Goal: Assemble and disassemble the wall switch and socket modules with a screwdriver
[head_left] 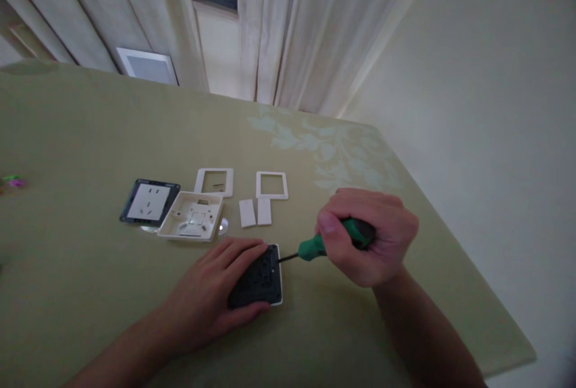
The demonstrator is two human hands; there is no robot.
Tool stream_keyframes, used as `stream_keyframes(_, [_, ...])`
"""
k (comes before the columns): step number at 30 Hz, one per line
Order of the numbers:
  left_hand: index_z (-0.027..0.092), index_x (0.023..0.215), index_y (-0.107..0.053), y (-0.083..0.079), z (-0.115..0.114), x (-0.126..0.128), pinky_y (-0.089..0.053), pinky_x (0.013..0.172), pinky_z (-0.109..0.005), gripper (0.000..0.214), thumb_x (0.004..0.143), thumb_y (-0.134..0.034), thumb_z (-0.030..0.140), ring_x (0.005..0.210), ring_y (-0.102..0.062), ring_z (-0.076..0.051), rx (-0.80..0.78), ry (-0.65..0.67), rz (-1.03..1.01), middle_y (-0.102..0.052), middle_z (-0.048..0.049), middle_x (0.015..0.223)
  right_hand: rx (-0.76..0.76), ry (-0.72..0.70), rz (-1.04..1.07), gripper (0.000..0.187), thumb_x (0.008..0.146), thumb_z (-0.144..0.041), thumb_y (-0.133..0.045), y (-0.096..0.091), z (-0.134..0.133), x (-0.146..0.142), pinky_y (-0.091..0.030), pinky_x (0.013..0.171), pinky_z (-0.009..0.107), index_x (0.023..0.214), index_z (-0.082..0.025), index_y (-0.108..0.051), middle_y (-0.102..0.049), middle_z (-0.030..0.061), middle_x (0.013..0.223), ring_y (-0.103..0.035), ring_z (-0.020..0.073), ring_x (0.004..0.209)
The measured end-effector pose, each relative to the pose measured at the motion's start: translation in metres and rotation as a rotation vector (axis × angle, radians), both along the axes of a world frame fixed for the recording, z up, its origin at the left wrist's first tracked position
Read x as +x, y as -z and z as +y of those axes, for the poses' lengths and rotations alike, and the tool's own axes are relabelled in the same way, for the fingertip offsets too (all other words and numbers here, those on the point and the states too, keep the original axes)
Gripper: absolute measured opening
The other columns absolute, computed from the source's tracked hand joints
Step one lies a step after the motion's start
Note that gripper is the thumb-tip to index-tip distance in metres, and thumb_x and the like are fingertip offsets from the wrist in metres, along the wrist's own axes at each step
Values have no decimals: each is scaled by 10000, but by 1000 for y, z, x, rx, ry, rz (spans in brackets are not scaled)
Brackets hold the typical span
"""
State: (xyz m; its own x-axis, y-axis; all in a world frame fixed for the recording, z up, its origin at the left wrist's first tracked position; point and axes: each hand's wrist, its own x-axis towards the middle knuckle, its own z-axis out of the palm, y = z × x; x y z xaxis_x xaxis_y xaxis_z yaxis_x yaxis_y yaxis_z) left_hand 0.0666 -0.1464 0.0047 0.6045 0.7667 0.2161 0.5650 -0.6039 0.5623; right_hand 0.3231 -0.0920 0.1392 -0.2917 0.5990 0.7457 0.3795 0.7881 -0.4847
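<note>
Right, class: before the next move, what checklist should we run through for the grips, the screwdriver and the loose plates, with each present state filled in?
1. Left grip steadying the dark panel: ok, spread across it.
2. Right grip closed on the green screwdriver: ok.
3. Tip at the panel: ok, near its right side.
4. Tip seated in a screw: cannot tell, too small.
5. White plates apart from the panel: ok.

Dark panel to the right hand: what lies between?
In the head view, a screwdriver: its green handle's front end juts from the right hand; its shaft reaches the dark panel.
</note>
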Motion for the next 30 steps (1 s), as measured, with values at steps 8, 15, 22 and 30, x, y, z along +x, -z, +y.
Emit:
stream_keyframes(8, [308, 1671, -386, -1, -1, -1, -604, 1118, -570, 767, 1024, -758, 486, 1379, -636, -361, -19, -4, -4, -630, -117, 1576, -99, -42, 31, 192, 889, -142, -666, 5, 1, -5, -383, 525, 291, 712, -211, -641, -619, -49, 568, -482, 88, 471])
stream_keyframes(15, [313, 1663, -405, -2, -3, -1, -612, 1108, -559, 762, 1020, -761, 515, 1372, -644, -361, -50, -8, -20, -638, -111, 1571, -116, -134, 7, 182, 936, -179, -666, 4, 2, -6, -371, 561, 295, 759, -200, -631, -597, -52, 604, -446, 87, 517])
stream_keyframes(22, [320, 1655, -430, -3, -3, -2, -608, 1113, -545, 777, 1014, -751, 618, 1368, -647, -359, -75, 8, -52, -645, -109, 1564, -136, -355, -302, 216, 1108, -371, -582, -14, -6, 5, -456, 637, 282, 1033, -175, -634, -645, -12, 803, -577, 128, 713])
stream_keyframes(30, [331, 1654, -422, -4, -2, 0, -590, 1142, -535, 769, 1015, -759, 594, 1380, -643, -348, -79, -3, -67, -654, -99, 1564, -224, -80, -493, 400, 1163, -507, -527, -30, -31, 6, -425, 648, 311, 887, -226, -598, -633, -36, 713, -566, 132, 656])
